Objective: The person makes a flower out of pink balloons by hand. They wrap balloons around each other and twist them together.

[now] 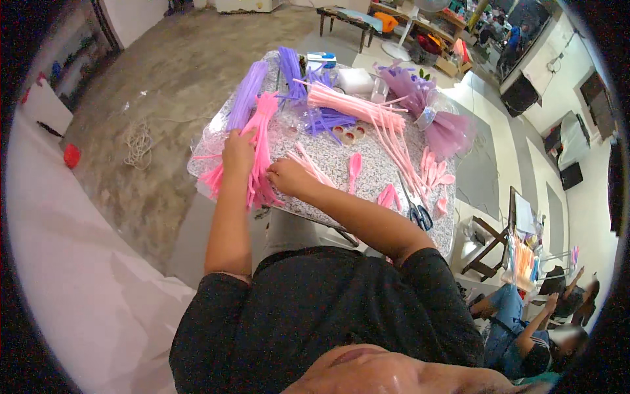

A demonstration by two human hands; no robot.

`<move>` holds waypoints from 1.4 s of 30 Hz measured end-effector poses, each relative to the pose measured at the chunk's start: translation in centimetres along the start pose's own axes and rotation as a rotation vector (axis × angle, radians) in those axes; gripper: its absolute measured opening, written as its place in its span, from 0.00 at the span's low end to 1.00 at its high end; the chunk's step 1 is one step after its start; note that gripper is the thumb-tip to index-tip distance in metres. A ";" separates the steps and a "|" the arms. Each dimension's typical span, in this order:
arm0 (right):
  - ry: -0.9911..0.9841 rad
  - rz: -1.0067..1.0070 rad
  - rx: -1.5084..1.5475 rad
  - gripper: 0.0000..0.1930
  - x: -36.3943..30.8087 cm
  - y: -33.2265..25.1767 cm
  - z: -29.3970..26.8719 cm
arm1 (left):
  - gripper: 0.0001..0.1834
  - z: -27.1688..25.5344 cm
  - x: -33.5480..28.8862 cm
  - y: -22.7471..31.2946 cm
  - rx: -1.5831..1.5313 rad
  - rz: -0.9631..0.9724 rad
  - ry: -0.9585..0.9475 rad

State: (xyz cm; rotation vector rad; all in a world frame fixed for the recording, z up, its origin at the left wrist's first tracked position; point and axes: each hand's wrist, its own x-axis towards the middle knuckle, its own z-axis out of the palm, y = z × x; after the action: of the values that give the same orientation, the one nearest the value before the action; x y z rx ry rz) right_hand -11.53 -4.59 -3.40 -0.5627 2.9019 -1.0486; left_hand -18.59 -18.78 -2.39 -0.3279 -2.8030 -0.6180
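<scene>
A bundle of hot-pink pipe cleaners (264, 121) lies at the table's left front, its lower ends fanned out toward the near edge. My left hand (237, 152) is closed around part of this bundle. At the bundle's right side, my right hand (290, 177) has its fingers curled together in a pinch; what is between them is too small to make out. Lighter pink pipe cleaners (314, 165) lie just beyond the right hand. Purple pipe cleaners (249, 92) stretch out behind the left hand.
The speckled table (315, 213) also bears a large pale-pink bundle (357, 105), tape rolls (350, 135), pink petal-like loops (355, 167), scissors (420, 215), a white roll (356, 80) and a mauve wrapped bouquet (446, 125). Other people sit at the lower right, near a second table (525, 217).
</scene>
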 end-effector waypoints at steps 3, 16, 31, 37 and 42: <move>0.226 -0.037 0.163 0.11 -1.1 -0.9 -0.2 | 0.16 0.0 -0.4 0.8 0.106 -0.021 -0.016; 0.238 -0.097 0.604 0.09 -13.9 -5.9 -12.4 | 0.19 1.5 1.9 -2.6 -0.164 -0.100 -0.033; 1.127 0.124 1.152 0.17 -31.6 3.9 -14.3 | 0.09 -6.3 -7.6 21.5 -0.895 0.478 -0.258; 1.040 0.171 1.257 0.22 -32.4 4.7 -13.0 | 0.19 8.6 -7.8 23.2 -0.526 0.418 -0.583; 1.074 0.205 1.426 0.14 -32.8 7.0 -12.3 | 0.18 10.6 -8.3 25.6 -0.367 0.408 -0.578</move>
State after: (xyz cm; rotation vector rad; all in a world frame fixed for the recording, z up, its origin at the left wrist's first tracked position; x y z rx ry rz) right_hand 15.36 18.92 -1.99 0.5011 1.5035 -3.3759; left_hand -5.95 7.19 -4.40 -1.2971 -2.9644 -1.0690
